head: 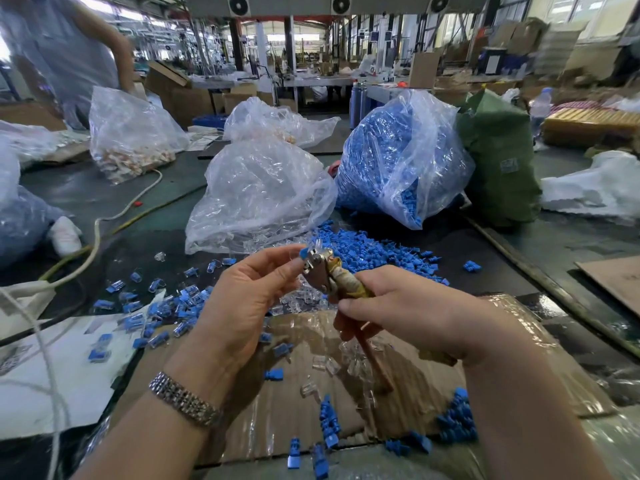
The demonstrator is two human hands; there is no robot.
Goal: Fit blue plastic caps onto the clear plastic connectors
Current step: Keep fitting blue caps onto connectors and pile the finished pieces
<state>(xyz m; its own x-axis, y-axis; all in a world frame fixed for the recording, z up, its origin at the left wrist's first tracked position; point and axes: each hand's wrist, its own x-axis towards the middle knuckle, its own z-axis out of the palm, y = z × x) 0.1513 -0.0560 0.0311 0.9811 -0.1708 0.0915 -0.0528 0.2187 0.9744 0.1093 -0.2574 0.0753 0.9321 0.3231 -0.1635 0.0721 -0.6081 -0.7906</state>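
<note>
Blue plastic cap (304, 252) and clear plastic connector (317, 244) sit pinched in my left hand (242, 299); my right hand (408, 310) grips tape-wrapped metal pliers (323, 271) against them

We hold both hands raised at centre: left hand (249, 289) at 10 o'clock, fingertips pinching; right hand (408, 306) at 2 o'clock, fingers curled in a grip.
</note>
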